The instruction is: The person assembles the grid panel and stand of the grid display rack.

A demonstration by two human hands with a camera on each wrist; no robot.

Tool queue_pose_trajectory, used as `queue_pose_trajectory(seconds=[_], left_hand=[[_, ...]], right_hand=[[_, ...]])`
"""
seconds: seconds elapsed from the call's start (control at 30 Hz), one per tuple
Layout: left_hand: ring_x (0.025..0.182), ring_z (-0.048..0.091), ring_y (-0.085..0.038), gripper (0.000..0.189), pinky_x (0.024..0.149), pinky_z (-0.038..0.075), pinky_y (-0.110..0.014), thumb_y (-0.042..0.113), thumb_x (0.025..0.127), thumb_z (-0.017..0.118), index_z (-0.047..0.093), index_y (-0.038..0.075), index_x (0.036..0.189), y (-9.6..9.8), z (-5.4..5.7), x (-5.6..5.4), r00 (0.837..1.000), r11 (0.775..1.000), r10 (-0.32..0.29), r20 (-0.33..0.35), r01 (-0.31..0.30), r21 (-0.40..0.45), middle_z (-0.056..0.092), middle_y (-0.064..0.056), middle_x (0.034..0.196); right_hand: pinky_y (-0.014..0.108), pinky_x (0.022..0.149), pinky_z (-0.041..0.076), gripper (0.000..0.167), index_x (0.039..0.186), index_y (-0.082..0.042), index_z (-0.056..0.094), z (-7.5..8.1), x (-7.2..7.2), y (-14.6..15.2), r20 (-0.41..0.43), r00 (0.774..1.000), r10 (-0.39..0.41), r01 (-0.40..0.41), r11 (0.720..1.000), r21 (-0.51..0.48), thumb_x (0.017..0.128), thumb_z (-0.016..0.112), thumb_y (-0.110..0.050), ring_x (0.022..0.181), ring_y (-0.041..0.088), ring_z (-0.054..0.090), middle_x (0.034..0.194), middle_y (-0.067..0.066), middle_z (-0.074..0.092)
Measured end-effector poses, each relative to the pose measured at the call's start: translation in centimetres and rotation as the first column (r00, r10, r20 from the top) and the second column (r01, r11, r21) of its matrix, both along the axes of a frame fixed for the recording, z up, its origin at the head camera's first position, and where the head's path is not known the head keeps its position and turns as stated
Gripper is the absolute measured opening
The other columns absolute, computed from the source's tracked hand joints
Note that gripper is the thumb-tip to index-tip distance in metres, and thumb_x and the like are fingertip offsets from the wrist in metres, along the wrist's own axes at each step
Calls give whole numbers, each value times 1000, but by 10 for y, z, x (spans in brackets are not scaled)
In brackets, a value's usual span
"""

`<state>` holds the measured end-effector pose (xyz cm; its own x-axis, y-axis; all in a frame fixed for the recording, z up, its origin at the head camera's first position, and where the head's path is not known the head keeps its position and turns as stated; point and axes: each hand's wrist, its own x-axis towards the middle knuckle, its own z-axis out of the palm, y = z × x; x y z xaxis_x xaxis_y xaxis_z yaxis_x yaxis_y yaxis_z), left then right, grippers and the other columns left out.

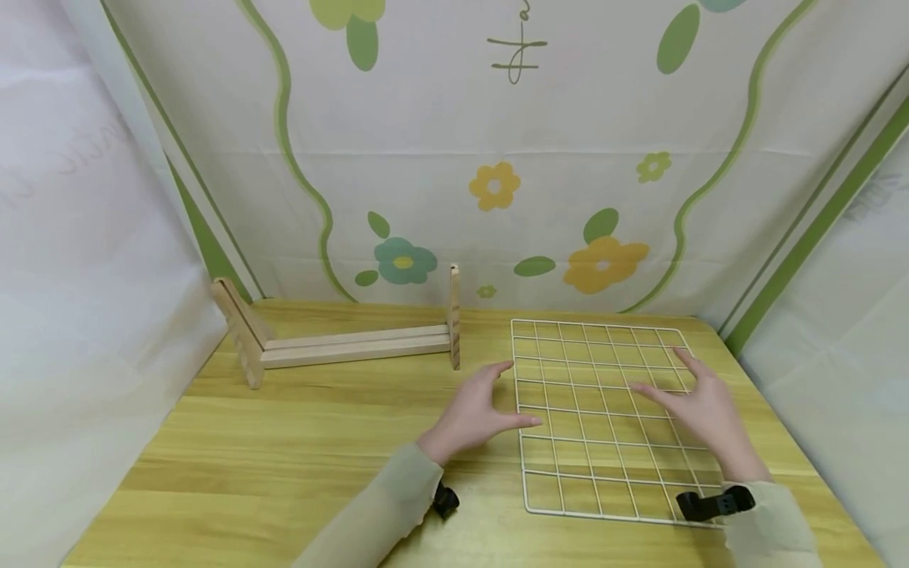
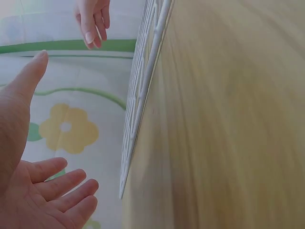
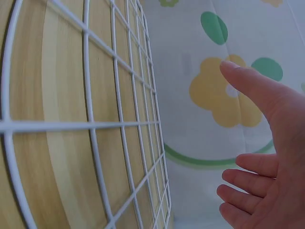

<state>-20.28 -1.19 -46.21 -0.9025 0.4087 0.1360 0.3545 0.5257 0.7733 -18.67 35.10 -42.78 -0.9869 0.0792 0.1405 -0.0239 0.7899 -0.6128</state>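
A white wire grid panel (image 1: 589,436) lies flat on the right half of the wooden table. Over its left edge my left hand (image 1: 474,412) hovers with thumb and fingers spread apart. My right hand (image 1: 706,406) is held above the panel's right side, thumb and fingers likewise spread. In the left wrist view, the left hand (image 2: 43,186) has nothing in its palm, and the panel (image 2: 143,90) shows edge-on beside it. The right wrist view has the right hand (image 3: 281,157) apart from the grid bars (image 3: 90,125), holding nothing.
A wooden stand (image 1: 355,347), a grooved bar between two upright end pieces, sits at the back left of the table (image 1: 284,457). White cloth walls (image 1: 426,118) with flower prints enclose the table's back and sides. Each wrist wears a black strap camera (image 1: 716,502).
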Motion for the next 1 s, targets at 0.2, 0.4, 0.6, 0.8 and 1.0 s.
queue_pose_trajectory(seconds=[0.2,0.4,0.6,0.8,1.0], left_hand=[[139,44,-27,105,110,41,-45,67,77,80,41,10,156,12,-4,0,999,999,23,39,-24,31,45,-7,154],[136,47,-27,103,109,42,-43,61,75,85,45,7,153,18,-7,-2,996,997,54,76,-58,47,49,-9,151],[129,54,-29,104,104,47,-42,55,72,90,45,2,151,21,-11,-1,992,996,58,115,-65,62,54,-11,146],[125,56,-28,105,101,49,-42,51,72,91,44,3,152,23,-12,1,983,994,64,171,-78,75,55,-13,144],[122,56,-28,104,100,49,-42,42,72,94,42,3,153,24,-11,1,975,993,54,216,-76,95,53,-12,146]], right_hand=[[56,76,51,107,161,2,19,-3,4,23,52,998,-37,36,999,7,90,74,-55,80,38,61,137,40,48],[67,94,42,103,161,1,15,-6,8,46,124,991,-42,52,996,-77,93,71,-53,124,54,48,159,34,21],[73,106,24,103,161,3,15,-13,11,63,178,982,-58,88,983,-162,94,69,-55,143,57,17,160,32,21],[69,108,27,101,161,3,14,-22,13,75,215,974,-72,115,974,-197,96,67,-53,140,56,27,159,33,25],[46,108,38,100,161,3,14,-25,14,81,258,963,-77,126,976,-178,97,65,-56,138,52,32,157,32,30]])
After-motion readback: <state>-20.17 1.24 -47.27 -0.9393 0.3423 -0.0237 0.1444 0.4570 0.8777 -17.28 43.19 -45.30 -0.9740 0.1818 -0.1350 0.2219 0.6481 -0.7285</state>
